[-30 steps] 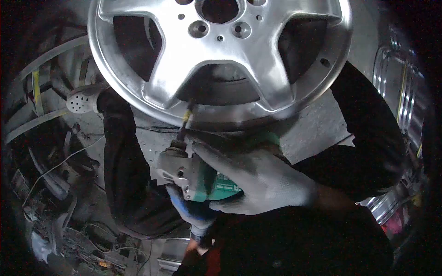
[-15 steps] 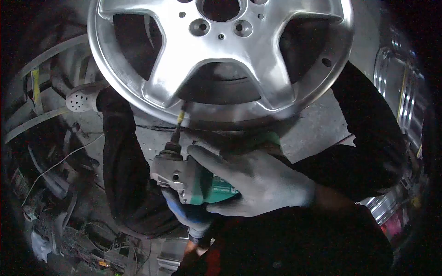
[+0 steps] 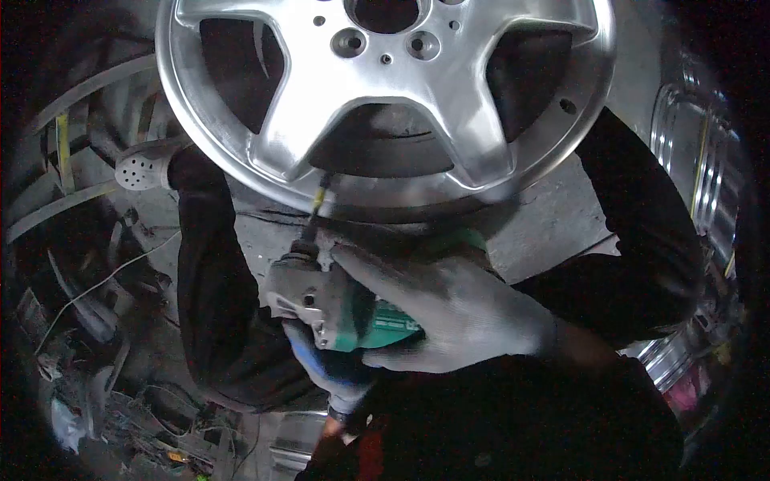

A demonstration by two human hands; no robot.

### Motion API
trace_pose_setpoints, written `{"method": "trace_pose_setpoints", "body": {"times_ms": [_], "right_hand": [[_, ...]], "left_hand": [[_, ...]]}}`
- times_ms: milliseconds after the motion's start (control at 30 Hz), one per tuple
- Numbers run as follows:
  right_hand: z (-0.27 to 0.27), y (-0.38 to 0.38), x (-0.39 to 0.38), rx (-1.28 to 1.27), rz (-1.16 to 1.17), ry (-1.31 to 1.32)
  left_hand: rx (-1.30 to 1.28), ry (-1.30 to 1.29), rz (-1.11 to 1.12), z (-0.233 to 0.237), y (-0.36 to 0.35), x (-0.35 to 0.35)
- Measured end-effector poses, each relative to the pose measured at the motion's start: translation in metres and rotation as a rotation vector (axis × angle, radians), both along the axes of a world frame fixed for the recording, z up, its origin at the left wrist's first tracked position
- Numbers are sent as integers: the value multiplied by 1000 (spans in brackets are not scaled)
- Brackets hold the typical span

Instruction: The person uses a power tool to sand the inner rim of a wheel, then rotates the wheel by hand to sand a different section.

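A silver alloy wheel [image 3: 385,76] with wide spokes fills the upper middle. In front of it is a green and grey power tool [image 3: 345,309], its thin shaft with a yellow band reaching to the rim beside the lower left spoke; the tip is hard to make out. My right hand [image 3: 457,313], in a grey glove, is wrapped over the tool's green body. My left hand [image 3: 321,365], in a grey and blue glove, holds the tool from below near its head, its fingers partly hidden.
Both dark-clothed legs are bent around the wheel, with a perforated grey shoe [image 3: 143,171] at the left. Metal frame bars [image 3: 68,212], a thin cable [image 3: 112,276] and scattered debris lie at the left. Shiny rims [image 3: 662,361] stand along the right side.
The tool's shaft tip has shifted slightly to the right along the rim, and the tool head has dipped a little. The wheel sits slightly higher in view. Both hands keep their hold.
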State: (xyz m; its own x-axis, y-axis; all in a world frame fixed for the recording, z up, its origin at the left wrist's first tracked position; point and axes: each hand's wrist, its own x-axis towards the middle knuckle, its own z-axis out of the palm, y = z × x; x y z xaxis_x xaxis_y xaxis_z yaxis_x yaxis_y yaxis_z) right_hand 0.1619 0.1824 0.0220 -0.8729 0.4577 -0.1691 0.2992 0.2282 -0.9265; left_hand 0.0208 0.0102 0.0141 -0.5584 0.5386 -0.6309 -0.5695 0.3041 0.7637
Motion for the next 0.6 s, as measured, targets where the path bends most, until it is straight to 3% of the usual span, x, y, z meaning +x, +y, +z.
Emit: {"method": "trace_pose_setpoints", "body": {"times_ms": [33, 67, 100, 167, 233, 267, 333, 400, 500, 567, 600], "right_hand": [[1, 1, -1, -33, 47, -38], [2, 2, -2, -64, 93, -78], [0, 0, 0, -61, 91, -81], [-5, -8, 7, -78, 2, 20], [-4, -5, 16, -36, -29, 38], [-2, -3, 21, 6, -60, 60], [8, 2, 30, -36, -27, -10], [9, 3, 30, -80, 1, -74], [-2, -3, 17, 70, -28, 34], [-8, -11, 1, 5, -24, 33], [-10, -14, -3, -28, -25, 28]], "left_hand": [[80, 22, -4, -1, -3, -3], [-59, 293, -6, -3, -4, 7], [-56, 289, -8, -3, -6, 7], [-91, 35, -16, 1, -3, 6], [-193, -229, 197, 5, 18, 16], [-60, -255, 102, -1, 8, 23], [-173, -175, 74, -3, 7, 31], [-75, -216, 85, -6, 7, 31], [24, -240, 89, -4, 8, 27], [-83, -31, 210, 4, 13, 18], [-37, 10, 153, 2, 2, 12]]}}
